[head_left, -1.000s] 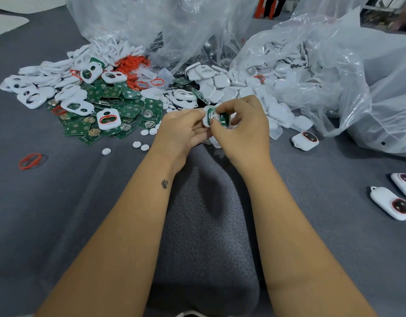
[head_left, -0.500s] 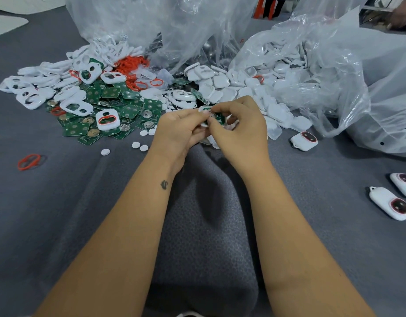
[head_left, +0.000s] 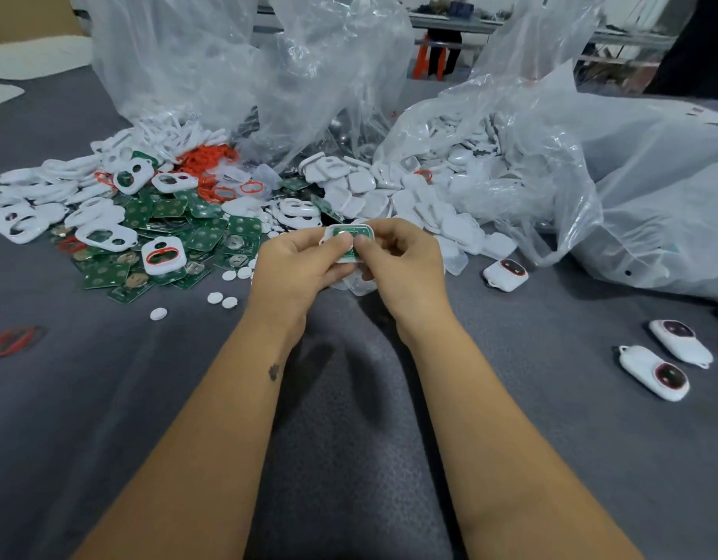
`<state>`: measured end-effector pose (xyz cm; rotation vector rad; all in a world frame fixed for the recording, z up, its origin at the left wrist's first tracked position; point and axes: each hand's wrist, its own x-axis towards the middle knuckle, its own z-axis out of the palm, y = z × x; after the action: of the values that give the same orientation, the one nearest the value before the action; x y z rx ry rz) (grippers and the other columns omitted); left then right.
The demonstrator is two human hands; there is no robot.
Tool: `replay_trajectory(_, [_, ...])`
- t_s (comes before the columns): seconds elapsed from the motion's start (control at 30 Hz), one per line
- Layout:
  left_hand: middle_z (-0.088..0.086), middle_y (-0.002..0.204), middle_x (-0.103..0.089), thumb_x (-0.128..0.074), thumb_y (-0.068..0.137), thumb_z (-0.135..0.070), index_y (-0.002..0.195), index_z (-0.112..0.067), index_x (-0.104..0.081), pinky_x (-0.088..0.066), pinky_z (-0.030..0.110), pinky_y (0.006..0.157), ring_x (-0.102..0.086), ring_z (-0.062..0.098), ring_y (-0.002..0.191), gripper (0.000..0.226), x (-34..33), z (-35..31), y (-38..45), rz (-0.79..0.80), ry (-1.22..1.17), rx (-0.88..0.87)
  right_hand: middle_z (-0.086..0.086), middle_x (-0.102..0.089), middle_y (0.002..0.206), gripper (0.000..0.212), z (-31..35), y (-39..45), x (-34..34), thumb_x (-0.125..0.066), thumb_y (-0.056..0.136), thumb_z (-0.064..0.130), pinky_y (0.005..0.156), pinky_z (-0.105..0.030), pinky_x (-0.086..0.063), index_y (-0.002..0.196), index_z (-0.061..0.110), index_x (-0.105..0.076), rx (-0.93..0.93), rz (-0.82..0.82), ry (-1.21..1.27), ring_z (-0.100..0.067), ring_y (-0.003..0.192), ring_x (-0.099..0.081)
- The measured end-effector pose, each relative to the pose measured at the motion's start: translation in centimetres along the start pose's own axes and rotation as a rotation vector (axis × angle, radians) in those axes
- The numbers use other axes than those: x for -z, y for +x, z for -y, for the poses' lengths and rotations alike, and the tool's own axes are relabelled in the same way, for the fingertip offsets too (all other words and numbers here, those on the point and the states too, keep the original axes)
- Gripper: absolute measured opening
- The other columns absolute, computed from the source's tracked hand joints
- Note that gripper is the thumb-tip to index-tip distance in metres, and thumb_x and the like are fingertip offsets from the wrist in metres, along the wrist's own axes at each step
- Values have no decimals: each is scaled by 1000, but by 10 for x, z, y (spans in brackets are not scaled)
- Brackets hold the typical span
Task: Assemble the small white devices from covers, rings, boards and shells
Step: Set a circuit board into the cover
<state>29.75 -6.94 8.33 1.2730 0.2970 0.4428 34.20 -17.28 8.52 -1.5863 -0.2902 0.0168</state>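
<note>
Both hands hold one small white cover with a green board [head_left: 350, 241] seated in it, above the grey cloth at the centre. My left hand [head_left: 296, 268] grips its left side, thumb on top. My right hand [head_left: 401, 260] pinches its right side with thumb and curled fingers. Loose green boards [head_left: 163, 236] lie in a heap to the left, among white covers [head_left: 102, 234] and orange rings [head_left: 205, 159]. White shells [head_left: 389, 196] spill from a plastic bag behind my hands. Finished white devices [head_left: 506, 272] [head_left: 652, 371] lie to the right.
Crumpled clear plastic bags [head_left: 591, 175] stand along the back and right. Small white round buttons [head_left: 221, 299] are scattered left of my left wrist. A lone orange ring [head_left: 15, 341] lies at the far left on the grey cloth [head_left: 106, 398].
The camera has tilted up a little. The board now sits flat inside the cover, and both thumbs have shifted onto its top face.
</note>
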Motion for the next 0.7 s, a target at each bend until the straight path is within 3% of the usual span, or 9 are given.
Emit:
replay_trajectory(0.1, [5,83,-76,-62,90,-1,92,-6,-71,-54,15,66,-73,14,79,10,1,3,-1,3,25,-8,2,-61,71,15,-1,-2,3,-68,85,6,64,-25,-52,83,22,-68,13,27,1,-7,64,-55])
replay_trajectory(0.2, [2,80,-76,-63,90,-1,90,-7,-71,-53,15,64,-72,12,75,10,2,3,-1,-16,14,-4,5,-62,74,14,0,-4,5,-66,87,10,67,-21,-51,93,22,-70,30,9,-22,-4,66,-55])
replay_trajectory(0.33, [-1,76,-75,-64,90,-2,85,-10,-70,-51,13,57,-67,6,65,11,3,4,0,-53,4,-1,8,-65,90,17,1,-3,31,-58,88,14,71,-16,-46,98,23,-69,84,-211,-199,1,73,-55])
replay_trajectory(0.43, [-1,75,-73,-64,90,-4,82,-13,-69,-49,14,54,-63,7,63,13,5,4,2,-85,0,1,9,-65,89,20,2,-2,60,-52,86,14,69,-25,-43,89,28,-65,55,-337,-407,-6,75,-57])
replay_trajectory(0.5, [-1,77,-72,-63,91,-4,83,-12,-67,-49,14,53,-62,6,62,12,5,3,3,-89,3,8,12,-63,82,16,1,-2,73,-53,82,19,64,-25,-40,87,31,-63,12,-291,-510,-3,71,-56])
replay_trajectory(0.6, [-3,73,-72,-62,91,-5,83,-13,-66,-48,14,52,-61,5,59,12,5,3,3,-90,1,15,5,-57,99,26,-5,-2,77,-63,77,27,74,-27,-44,102,30,-67,-40,-63,-697,-12,89,-58])
replay_trajectory(0.7, [-3,74,-72,-62,91,-4,83,-12,-65,-47,15,51,-62,8,64,12,5,2,2,-87,-22,24,1,-55,109,23,-6,3,72,-64,78,27,83,-32,-49,100,29,-70,-19,38,-879,-16,99,-56])
